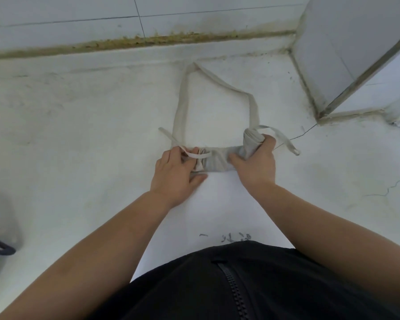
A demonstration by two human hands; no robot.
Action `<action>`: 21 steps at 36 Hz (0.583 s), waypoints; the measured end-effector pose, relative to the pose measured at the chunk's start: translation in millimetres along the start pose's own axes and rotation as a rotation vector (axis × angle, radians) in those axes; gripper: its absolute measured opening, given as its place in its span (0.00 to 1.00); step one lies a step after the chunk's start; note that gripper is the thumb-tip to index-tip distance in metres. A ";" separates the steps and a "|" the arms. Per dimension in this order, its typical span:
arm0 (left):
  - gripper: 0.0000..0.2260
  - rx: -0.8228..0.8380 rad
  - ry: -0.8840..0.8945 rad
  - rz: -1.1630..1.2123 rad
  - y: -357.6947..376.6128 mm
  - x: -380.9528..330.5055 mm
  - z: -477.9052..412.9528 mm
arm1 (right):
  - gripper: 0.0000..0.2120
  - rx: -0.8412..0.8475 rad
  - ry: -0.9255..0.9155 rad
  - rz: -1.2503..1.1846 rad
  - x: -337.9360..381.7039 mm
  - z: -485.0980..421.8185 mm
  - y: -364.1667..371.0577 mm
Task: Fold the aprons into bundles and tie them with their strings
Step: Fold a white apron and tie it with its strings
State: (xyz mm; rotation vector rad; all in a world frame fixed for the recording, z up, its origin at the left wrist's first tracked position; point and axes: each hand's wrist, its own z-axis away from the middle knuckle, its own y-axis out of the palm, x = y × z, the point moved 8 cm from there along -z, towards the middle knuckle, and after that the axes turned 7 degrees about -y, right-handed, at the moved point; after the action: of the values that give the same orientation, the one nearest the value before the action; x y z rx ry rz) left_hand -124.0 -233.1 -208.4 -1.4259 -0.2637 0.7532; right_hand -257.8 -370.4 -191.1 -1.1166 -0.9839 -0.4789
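A pale grey apron (217,159) lies rolled into a narrow bundle on the white counter (90,135). Its neck strap (183,98) loops away toward the wall. My left hand (176,174) grips the bundle's left end, with a thin tie string (194,154) crossing over its fingers. My right hand (255,162) holds the right end, which is bent upward into a thick roll (251,139). A second tie string (284,139) trails off to the right of that hand.
A tiled wall (79,10) with a stained seam runs along the counter's back. A white pillar (346,54) stands at the right rear corner. A dark cord (0,248) lies at the left edge. My black zipped jacket (229,285) fills the bottom.
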 end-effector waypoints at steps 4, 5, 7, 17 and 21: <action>0.26 -0.073 -0.001 -0.003 -0.7 -1.8 -1.5 | 0.19 0.116 -0.169 0.199 8.3 -0.9 8.3; 0.25 -0.095 0.007 -0.028 -0.8 -2.4 -1.8 | 0.17 0.184 -0.265 0.324 13.4 1.5 15.3; 0.23 -0.196 0.022 -0.061 -3.2 -4.1 -1.6 | 0.15 0.297 -0.424 0.571 17.6 7.4 30.1; 0.19 -0.487 0.136 -0.096 -11.0 -14.1 13.6 | 0.10 0.314 -0.837 0.992 45.7 19.4 59.4; 0.20 -0.509 0.110 -0.071 -2.4 -7.4 15.5 | 0.22 0.482 -0.750 1.079 39.9 17.4 55.6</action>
State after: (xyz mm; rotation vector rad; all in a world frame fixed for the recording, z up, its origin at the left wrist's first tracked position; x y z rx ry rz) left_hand -137.9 -225.3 -201.7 -1.9205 -0.4401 0.5668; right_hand -202.6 -326.8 -184.7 -1.2055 -0.8828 1.0611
